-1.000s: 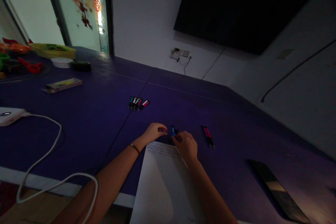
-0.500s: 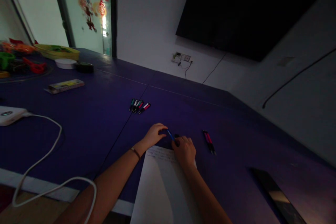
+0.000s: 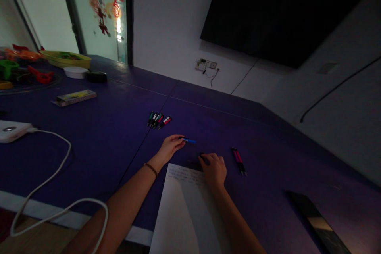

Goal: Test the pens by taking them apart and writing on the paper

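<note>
My left hand has its grip pinched together on the dark end of the pen. The blue barrel sticks out to the right, low over the tabletop and just beyond the top edge of the paper. My right hand rests on that top edge with its fingers curled around a small dark piece. In this dim light I cannot tell whether that grip is really clamped on the piece or only lying against it. I judge a hold this far out on the pen's end to be a weak one, so I should keep the pinch firm and the barrel level, and keep it low enough that a slip costs nothing. It would be wise to keep the tip off the paper and off my right knuckles. The weight of my right hand should stay on the sheet so it cannot slide. The pink pens lie just to the right of that hand. The bunch of pens sits further up the tabletop, well apart from both hands.
</note>
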Motion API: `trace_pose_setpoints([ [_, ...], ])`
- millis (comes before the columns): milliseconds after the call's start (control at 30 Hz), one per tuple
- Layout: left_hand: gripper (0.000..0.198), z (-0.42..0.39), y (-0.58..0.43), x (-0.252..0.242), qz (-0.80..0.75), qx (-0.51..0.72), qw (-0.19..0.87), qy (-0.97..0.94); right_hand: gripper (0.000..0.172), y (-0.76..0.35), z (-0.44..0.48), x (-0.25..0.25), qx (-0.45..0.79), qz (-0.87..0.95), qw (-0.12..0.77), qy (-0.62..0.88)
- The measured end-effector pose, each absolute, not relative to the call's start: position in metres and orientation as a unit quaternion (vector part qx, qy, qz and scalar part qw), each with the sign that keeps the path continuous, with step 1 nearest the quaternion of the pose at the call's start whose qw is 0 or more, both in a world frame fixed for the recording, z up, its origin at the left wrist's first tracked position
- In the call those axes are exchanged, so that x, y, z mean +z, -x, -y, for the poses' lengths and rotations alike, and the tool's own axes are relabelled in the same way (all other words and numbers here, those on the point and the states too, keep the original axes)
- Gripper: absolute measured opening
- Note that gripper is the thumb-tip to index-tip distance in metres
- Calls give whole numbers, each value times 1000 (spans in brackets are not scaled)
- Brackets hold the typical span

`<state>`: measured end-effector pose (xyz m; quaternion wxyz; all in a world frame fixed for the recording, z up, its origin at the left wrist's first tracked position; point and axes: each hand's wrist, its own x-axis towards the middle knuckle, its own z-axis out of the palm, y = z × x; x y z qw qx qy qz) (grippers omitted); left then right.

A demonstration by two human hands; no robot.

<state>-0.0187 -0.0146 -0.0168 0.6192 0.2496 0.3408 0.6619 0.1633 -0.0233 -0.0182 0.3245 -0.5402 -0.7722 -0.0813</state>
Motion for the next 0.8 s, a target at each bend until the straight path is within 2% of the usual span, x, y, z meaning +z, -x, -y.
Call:
trace_pose_setpoints([
  [133, 13, 13, 21, -16, -322, 670, 637, -204, 22, -164, 25, -19, -87, 773, 286, 559],
  [433, 15, 15, 19, -14, -317, 658, 658, -182, 20, -163, 22, -19, -71, 785, 270, 553],
  [500, 15, 15, 19, -14, -321, 653, 660, -187, 20, -162, 22, -18, -53, 780, 295, 549],
  [700, 17, 17, 18, -15, -336, 620, 671, -228, 25, -162, 22, -12, 46, 726, 445, 522],
  [800, 16, 18, 17, -15, -333, 598, 684, -253, 24, -162, 22, -10, 74, 711, 480, 509],
])
